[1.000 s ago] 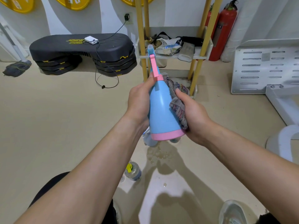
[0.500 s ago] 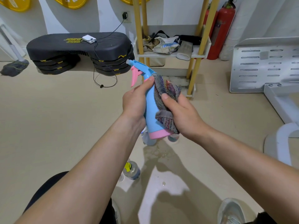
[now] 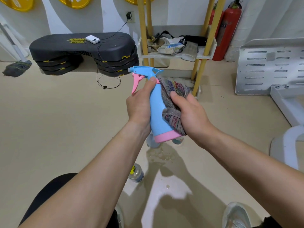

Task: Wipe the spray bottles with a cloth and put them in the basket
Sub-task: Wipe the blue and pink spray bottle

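Note:
A light blue spray bottle (image 3: 157,109) with a pink trigger and pink base is held upright in mid-air, nozzle pointing left. My left hand (image 3: 139,104) grips its neck and body, thumb just under the spray head. My right hand (image 3: 189,116) holds a grey multicoloured striped cloth (image 3: 172,104) pressed against the bottle's right side. On the floor below, two more bottles (image 3: 152,142) are partly hidden behind the pink base. A small clear bottle with a yellow part (image 3: 136,173) stands nearer to me. No basket is in view.
Water is spilled on the beige floor (image 3: 162,156). A yellow-legged shelf rack (image 3: 174,53) with clutter stands ahead, a black stacked step platform (image 3: 83,53) at left, red fire extinguishers (image 3: 228,28) and a white perforated metal panel (image 3: 269,66) at right. My shoe (image 3: 236,214) is bottom right.
The bottle has turned so its nozzle now points left, and it has tilted more upright. My right hand has slid the cloth along the bottle's side.

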A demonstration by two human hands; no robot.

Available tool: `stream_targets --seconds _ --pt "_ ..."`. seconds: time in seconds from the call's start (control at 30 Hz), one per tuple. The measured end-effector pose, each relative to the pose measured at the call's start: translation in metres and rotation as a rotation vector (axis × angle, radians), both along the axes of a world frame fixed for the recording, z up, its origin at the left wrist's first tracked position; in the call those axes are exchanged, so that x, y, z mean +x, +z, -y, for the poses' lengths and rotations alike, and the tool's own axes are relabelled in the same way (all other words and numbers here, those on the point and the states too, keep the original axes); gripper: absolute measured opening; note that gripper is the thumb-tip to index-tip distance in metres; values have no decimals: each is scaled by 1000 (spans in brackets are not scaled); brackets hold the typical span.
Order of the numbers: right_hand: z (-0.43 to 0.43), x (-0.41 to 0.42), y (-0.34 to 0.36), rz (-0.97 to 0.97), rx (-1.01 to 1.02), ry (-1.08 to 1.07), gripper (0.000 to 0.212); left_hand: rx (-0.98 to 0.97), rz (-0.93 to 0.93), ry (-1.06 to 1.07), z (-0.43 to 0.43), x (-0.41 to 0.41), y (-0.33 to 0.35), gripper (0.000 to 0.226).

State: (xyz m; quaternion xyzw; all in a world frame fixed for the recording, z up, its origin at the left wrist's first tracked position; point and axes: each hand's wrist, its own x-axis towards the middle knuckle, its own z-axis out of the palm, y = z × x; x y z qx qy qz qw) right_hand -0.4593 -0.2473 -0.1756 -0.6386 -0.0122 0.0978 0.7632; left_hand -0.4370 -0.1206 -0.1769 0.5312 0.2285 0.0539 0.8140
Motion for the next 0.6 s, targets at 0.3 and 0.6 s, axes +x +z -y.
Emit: stream_targets --seconds 0.3,0.6 --pt "-3 2 -8 -210 155 -86 27 -197 -41 11 -17 12 3 66" --pt "-13 7 -2 -250 360 -410 34 -395 -124 -88 -1 9 -4 47"
